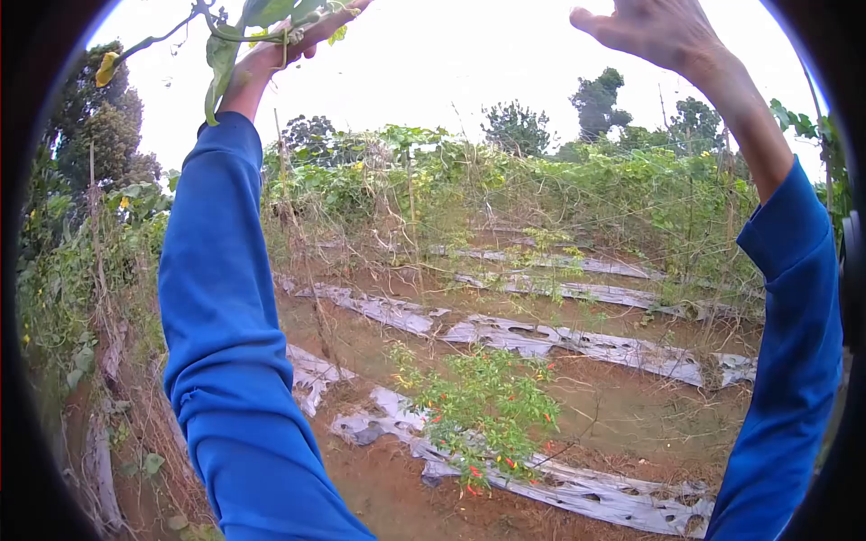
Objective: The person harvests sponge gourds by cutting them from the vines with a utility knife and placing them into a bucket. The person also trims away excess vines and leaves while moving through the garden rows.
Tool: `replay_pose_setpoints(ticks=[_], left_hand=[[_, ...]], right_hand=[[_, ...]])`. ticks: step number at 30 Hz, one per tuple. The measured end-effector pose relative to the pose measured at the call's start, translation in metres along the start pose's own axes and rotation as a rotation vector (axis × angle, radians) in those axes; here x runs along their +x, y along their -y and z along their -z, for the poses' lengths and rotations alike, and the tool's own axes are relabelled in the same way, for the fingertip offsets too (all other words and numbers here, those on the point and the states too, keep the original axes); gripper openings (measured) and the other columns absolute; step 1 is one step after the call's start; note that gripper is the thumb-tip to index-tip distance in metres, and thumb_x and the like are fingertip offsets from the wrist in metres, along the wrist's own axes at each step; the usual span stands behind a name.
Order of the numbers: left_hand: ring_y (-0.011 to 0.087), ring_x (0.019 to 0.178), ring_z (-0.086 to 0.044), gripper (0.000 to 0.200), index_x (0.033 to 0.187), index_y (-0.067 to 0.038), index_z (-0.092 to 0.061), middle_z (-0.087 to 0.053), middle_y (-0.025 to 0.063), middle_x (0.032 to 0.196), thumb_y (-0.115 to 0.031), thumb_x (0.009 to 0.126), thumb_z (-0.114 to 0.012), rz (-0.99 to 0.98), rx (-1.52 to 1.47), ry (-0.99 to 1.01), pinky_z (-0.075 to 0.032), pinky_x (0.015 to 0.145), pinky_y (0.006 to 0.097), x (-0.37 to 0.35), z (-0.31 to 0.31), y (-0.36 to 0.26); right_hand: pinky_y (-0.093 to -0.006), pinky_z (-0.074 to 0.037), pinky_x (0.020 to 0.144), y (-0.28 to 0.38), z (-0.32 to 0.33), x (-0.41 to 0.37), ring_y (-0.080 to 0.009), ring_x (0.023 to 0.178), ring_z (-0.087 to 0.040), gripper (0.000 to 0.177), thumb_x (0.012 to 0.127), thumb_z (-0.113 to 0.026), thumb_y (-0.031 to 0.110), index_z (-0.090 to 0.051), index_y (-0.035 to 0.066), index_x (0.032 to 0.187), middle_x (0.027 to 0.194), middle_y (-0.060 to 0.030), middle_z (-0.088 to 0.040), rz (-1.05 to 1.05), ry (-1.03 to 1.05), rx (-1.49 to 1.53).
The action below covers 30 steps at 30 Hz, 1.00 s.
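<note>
Both of my arms, in blue sleeves, are raised at the top of the head view. My left hand (311,34) reaches up to the right at the upper left, its visible fingers stretched out. A green vine (244,36) with leaves and a curling stem hangs across that hand and wrist, partly covering them. A yellow withered flower (107,69) hangs from the vine's left end. My right hand (645,34) is up against the sky at the upper right, thumb held apart; its fingertips are cut off by the frame's top edge. No object shows in it.
A chili plant (483,406) with red fruit grows in front of me. Torn plastic mulch strips (622,352) cross the brown soil. Climbing vines (397,171) on stakes stand behind, and a tangle of dry stems (113,316) is at the left.
</note>
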State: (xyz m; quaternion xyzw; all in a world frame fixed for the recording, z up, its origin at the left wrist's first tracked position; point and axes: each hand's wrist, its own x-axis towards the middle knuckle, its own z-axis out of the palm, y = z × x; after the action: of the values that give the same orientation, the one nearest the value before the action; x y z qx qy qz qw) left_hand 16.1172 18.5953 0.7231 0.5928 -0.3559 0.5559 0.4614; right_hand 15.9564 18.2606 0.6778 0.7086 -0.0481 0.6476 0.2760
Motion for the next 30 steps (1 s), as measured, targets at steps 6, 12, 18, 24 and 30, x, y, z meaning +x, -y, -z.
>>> replay_pose_setpoints(ticks=[6,12,18,24,30], left_hand=[[0.0168,0.063,-0.051,0.058,0.105,-0.01,-0.061,-0.054,0.0025,0.079,-0.064,0.089,-0.045,-0.042,-0.088,-0.021,-0.037,0.053,0.0354,0.0,-0.015,-0.026],[0.015,0.057,-0.048,0.054,0.101,-0.01,-0.061,-0.051,0.001,0.074,-0.061,0.091,-0.044,-0.111,-0.194,-0.06,-0.034,0.047,0.0341,0.022,-0.038,-0.05],[0.0131,0.052,-0.045,0.051,0.097,-0.01,-0.06,-0.048,-0.0004,0.069,-0.057,0.093,-0.043,-0.245,-0.31,-0.164,-0.031,0.042,0.0327,0.061,-0.068,-0.081],[0.0113,0.046,-0.042,0.048,0.094,-0.01,-0.059,-0.045,-0.0019,0.065,-0.054,0.095,-0.042,-0.469,-0.441,-0.43,-0.028,0.036,0.0314,0.133,-0.117,-0.125],[0.0095,0.04,-0.039,0.045,0.09,-0.009,-0.058,-0.042,-0.0033,0.06,-0.051,0.097,-0.042,-0.393,-0.543,-0.207,-0.026,0.031,0.0301,0.175,-0.232,-0.133]], right_hand=[[-0.0545,-0.04,0.104,-0.002,0.006,0.016,-0.0443,0.125,-0.047,0.067,0.08,-0.06,0.036,-0.05,-0.009,0.129,0.125,-0.0301,-0.053,0.004,-0.043,0.213],[-0.0536,-0.045,0.094,0.022,0.007,-0.03,-0.04,0.106,-0.054,0.057,0.082,-0.057,0.038,-0.057,-0.011,0.112,0.107,-0.0283,-0.059,-0.053,-0.226,0.092],[-0.0469,-0.046,0.076,0.0,0.043,-0.069,-0.0303,0.091,-0.051,0.052,0.082,-0.054,0.033,-0.058,-0.012,0.106,0.092,-0.022,-0.056,0.298,-0.016,0.488],[-0.0404,-0.055,0.062,0.002,-0.003,-0.089,-0.0302,0.097,-0.057,0.044,0.074,-0.065,0.034,-0.059,-0.005,0.095,0.087,-0.0157,-0.055,0.225,-0.252,0.405],[-0.0342,-0.047,0.071,-0.002,-0.031,-0.097,-0.0237,0.102,-0.052,0.049,0.076,-0.065,0.046,-0.066,0.002,0.098,0.096,-0.0115,-0.058,0.168,-0.352,0.264]])
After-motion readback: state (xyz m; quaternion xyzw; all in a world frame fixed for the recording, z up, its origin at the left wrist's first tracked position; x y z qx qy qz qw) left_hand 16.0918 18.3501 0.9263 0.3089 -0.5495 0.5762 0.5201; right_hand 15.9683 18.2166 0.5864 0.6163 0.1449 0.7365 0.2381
